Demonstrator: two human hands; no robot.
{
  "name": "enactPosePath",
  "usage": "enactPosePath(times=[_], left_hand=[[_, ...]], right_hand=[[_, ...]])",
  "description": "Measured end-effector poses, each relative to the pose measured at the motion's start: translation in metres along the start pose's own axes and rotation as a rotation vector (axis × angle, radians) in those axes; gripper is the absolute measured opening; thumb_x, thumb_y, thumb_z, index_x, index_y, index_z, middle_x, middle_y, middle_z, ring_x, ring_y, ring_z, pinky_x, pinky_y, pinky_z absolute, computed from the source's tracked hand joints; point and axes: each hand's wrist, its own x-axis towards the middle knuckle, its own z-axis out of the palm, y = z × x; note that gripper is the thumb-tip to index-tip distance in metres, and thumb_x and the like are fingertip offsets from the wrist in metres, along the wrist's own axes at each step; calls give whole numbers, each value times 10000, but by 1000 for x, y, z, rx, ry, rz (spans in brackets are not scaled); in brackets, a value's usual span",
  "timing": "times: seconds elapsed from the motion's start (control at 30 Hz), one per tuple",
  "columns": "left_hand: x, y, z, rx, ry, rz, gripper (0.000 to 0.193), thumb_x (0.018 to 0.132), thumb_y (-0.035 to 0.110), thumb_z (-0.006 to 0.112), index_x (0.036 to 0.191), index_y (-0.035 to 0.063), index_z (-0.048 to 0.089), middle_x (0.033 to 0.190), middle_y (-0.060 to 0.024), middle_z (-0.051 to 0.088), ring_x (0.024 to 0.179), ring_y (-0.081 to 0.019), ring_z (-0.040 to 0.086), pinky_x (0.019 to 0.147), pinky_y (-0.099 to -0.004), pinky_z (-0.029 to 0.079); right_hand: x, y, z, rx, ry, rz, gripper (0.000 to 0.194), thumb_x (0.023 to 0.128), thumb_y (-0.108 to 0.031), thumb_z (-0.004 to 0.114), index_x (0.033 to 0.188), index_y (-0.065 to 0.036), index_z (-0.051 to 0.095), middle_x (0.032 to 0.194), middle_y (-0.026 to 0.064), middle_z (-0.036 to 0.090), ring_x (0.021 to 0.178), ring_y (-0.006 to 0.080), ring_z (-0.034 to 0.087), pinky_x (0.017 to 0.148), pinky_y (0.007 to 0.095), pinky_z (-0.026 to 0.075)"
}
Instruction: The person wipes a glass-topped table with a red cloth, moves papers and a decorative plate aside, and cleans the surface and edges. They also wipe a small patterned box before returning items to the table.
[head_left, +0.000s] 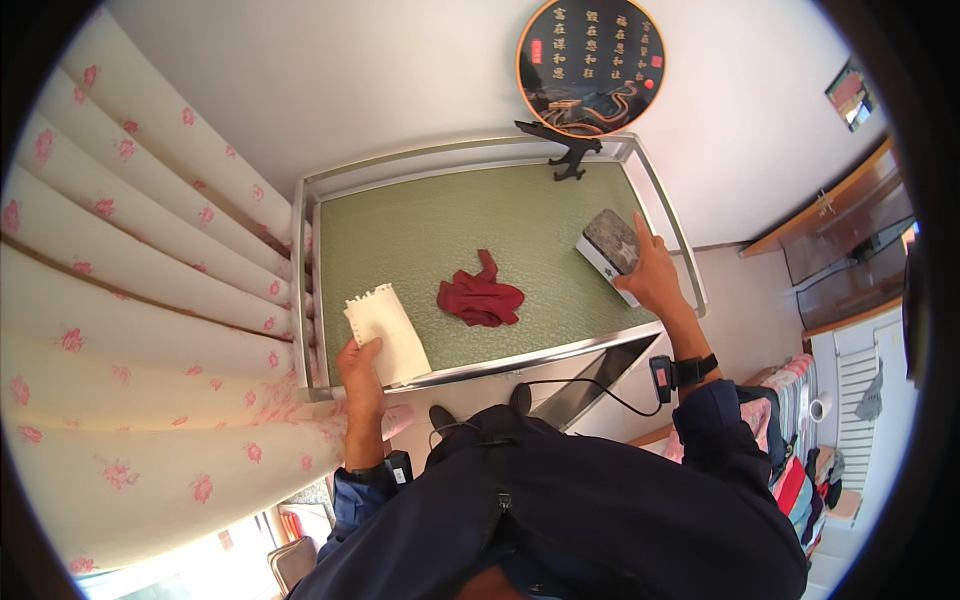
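Observation:
Cream paper (394, 341) with a ragged, torn-hole edge is pinched in my left hand (362, 375), thumb on top, over the near left corner of a green-topped glass table (420, 210). My right hand (654, 274) grips a small box (611, 240) near the table's right side. The box has a mottled grey-brown lid with a star on it, and white sides. Its far right side is hidden by my fingers. Between the two hands, a crumpled dark red cloth (484, 294) lies on the tabletop, touched by neither.
A metal rail (465, 151) runs around the table's edge. At the back, a black stand (574, 157) is below a round plaque (592, 67) bearing writing. A floral curtain (150, 300) hangs close on the left. A black cable (600, 382) trails from my right wrist device.

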Motion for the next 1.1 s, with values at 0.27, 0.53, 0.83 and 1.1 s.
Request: enactPosePath(times=[0.27, 0.53, 0.83, 1.1], left_hand=[[0, -2, -3, -7, 17, -16, 306, 938, 69, 622, 1208, -35, 724, 1102, -66, 762, 926, -138, 712, 855, -286, 552], [-3, 1, -20, 65, -37, 57, 281, 938, 74, 621, 1171, -45, 722, 1025, -58, 760, 844, -135, 707, 798, -291, 564], [-60, 62, -37, 321, -68, 288, 290, 954, 125, 606, 1155, -50, 719, 958, -19, 720, 832, -90, 609, 733, -276, 485], [-63, 101, -63, -102, 381, 338, 588, 809, 141, 515, 1328, -126, 590, 1205, -219, 692, 1078, -317, 703, 995, -401, 552]], right_hand=[[-7, 5, 9, 42, -39, 31, 1241, 628, -182, 921, 1667, -143, 243, 1293, 279, 543, 1218, 447, 558, 1023, 472, 483], [-14, -98, 40, 246, -289, -385, 771, 838, -304, 837, 1524, -126, 532, 1499, 198, 508, 1422, 406, 461, 1172, 470, 402], [-8, -205, 126, 79, -252, -736, 428, 904, -241, 761, 1319, -162, 687, 1209, 136, 641, 1067, 370, 631, 879, 458, 555], [-39, -366, 148, 603, -160, -1100, 367, 896, -207, 751, 1253, -137, 706, 1161, 81, 662, 1045, 312, 628, 880, 408, 575]])
